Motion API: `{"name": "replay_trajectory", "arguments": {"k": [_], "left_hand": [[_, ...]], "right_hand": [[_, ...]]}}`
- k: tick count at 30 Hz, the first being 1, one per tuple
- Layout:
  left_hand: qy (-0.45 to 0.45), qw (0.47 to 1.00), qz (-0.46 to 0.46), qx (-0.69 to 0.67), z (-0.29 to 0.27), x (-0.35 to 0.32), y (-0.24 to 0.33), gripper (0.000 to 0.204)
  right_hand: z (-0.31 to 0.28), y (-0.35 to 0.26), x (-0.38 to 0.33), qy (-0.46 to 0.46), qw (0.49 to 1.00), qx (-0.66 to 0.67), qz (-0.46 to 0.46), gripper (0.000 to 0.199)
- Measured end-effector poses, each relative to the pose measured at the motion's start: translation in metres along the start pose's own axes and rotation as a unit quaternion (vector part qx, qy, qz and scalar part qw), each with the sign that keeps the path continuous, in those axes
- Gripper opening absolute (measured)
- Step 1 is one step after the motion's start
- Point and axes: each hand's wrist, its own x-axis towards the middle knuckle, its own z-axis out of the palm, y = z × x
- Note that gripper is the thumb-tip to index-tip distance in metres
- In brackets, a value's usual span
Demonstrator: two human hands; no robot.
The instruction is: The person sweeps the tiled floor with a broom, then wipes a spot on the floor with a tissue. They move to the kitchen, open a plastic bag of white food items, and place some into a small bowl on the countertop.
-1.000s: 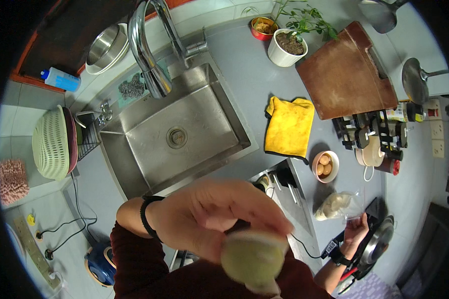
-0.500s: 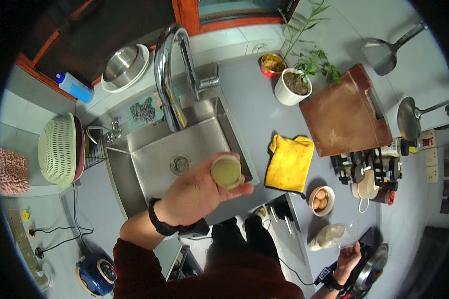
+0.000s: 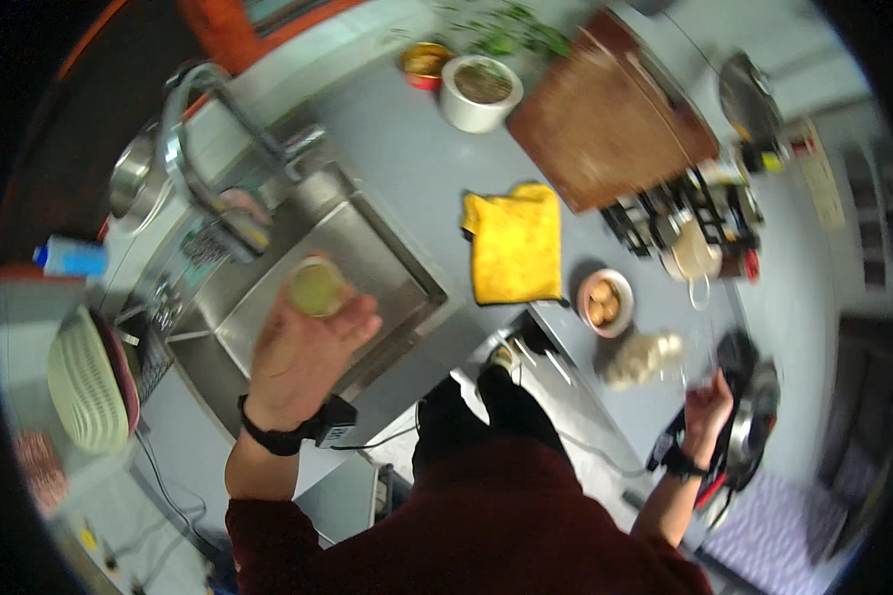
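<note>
Over the sink [image 3: 392,263], a round pale-green fruit [image 3: 317,289] sits gripped in the left hand [image 3: 303,352], just below the tap [image 3: 203,149]. Well right of the sink, the right hand [image 3: 706,410] hangs half-curled, holding nothing I can see.

Dark maroon long-sleeved top, sleeves pushed up the forearms. Black band on wrist of left hand [image 3: 303,347]; black band on wrist of right hand [image 3: 709,409]. Dark trousers, light-toed footwear.

Left hand [image 3: 303,362] with round pale-green thing [image 3: 317,289], now farther out over the sink [image 3: 407,268], beneath the tap [image 3: 203,149].
</note>
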Motion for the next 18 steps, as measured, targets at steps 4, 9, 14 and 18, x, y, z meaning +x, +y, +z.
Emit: {"name": "replay_trajectory", "arguments": {"k": [4, 9, 14, 18], "left_hand": [[-0.024, 0.999, -0.011, -0.018, -0.005, -0.003, 0.000, 0.053], [-0.009, 1.000, -0.021, -0.011, -0.012, -0.006, -0.004, 0.058], [-0.004, 1.000, -0.020, 0.008, -0.007, -0.007, -0.010, 0.058], [-0.013, 0.999, -0.029, 0.011, 0.003, -0.008, -0.020, 0.058]], "right_hand": [[-0.005, -0.018, 0.009, 0.017, 0.998, -0.020, -0.049, 0.021], [-0.009, -0.044, 0.028, -0.113, 0.980, -0.136, -0.096, 0.021], [-0.012, -0.051, 0.051, -0.107, 0.951, -0.253, -0.143, 0.018], [-0.021, -0.048, 0.065, -0.100, 0.928, -0.323, -0.158, 0.018]]}}
